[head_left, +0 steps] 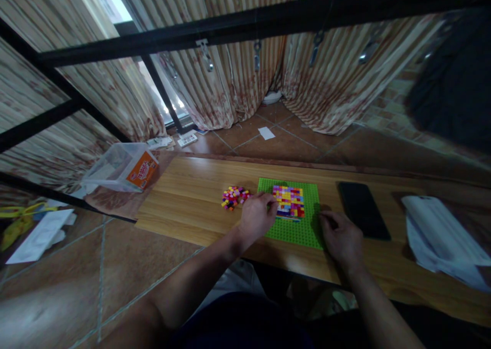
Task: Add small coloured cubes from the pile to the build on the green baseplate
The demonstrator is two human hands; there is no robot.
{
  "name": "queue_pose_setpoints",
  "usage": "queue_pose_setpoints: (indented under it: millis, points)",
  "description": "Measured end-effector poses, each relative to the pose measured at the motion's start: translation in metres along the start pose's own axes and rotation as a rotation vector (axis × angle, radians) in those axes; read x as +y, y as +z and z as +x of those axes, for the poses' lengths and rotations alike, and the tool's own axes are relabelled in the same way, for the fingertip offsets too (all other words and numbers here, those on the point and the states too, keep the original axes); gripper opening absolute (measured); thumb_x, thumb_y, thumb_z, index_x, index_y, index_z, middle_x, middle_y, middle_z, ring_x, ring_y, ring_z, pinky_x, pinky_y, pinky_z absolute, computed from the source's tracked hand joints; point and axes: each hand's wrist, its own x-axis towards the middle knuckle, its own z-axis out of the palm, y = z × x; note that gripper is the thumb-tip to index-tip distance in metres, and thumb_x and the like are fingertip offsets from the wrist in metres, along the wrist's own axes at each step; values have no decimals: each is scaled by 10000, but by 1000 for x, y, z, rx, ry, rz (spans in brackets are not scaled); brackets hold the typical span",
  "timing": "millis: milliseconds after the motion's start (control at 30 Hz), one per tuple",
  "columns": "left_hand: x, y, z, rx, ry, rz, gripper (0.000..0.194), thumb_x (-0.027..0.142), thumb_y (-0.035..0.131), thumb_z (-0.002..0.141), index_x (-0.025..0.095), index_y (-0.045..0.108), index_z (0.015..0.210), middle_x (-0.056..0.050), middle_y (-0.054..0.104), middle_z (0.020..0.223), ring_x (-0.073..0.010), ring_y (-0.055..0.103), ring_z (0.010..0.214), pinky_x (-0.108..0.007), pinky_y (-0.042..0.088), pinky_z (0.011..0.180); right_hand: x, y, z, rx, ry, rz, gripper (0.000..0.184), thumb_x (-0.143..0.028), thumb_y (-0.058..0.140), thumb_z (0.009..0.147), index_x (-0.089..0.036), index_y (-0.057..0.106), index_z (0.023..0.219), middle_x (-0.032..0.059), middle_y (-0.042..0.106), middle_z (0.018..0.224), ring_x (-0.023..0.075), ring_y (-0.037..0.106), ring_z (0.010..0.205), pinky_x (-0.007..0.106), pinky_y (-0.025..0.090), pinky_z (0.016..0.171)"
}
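A green studded baseplate point(295, 234) lies on the wooden table, bearing a block of small multicoloured building bricks point(288, 201). At the block's left side, my left hand point(259, 213) is closed in a pinch over the plate; anything between the fingertips is too small or hidden to make out. Just left of that hand is a loose pile of small bricks point(233, 197) in pink, yellow, orange and dark colours. My right hand point(342, 239) rests at the plate's right edge, fingers curled and fingertips by the rim. Whether it grips something is hidden.
A dark phone-like slab point(363, 210) lies right of my right hand, with a white plastic-wrapped package point(441, 231) beyond it. A clear plastic bin point(118, 167) with an orange label stands past the table's left end. A black metal bar point(245, 29) with hanging clips crosses above.
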Motion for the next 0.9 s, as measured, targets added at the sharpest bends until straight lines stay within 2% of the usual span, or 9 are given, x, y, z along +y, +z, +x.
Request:
queue_pose_setpoints:
  millis: [167, 467, 767, 900]
  points:
    - [2, 3, 2, 37, -98, -41, 148, 191, 560, 828, 196, 685, 749, -13, 696, 769, -131, 616, 713, -235, 440, 677, 1, 0, 0, -1, -14, 10, 322, -429, 492, 869, -188, 703, 892, 79, 710, 923, 199, 657, 780, 306, 494, 714]
    - [0, 6, 7, 14, -253, -244, 149, 216, 582, 800, 173, 699, 717, -7, 681, 695, -118, 587, 642, -214, 406, 591, 0, 0, -1, 9, -20, 11, 335, -439, 487, 873, -184, 705, 891, 81, 708, 903, 196, 652, 763, 307, 491, 708]
    - [-4, 7, 4, 14, -238, -403, 167, 234, 568, 810, 160, 685, 716, 5, 639, 653, -97, 544, 596, -201, 385, 561, -1, -1, 0, 2, -9, 13, 330, -436, 482, 871, -191, 703, 886, 77, 705, 891, 198, 648, 758, 312, 490, 707]
    - [-8, 11, 3, -1, -264, -488, 121, 242, 613, 781, 160, 680, 722, 6, 643, 659, -95, 551, 598, -199, 399, 567, -1, -1, 0, -5, 0, 18, 315, -424, 491, 864, -193, 703, 897, 76, 706, 898, 199, 651, 767, 311, 493, 717]
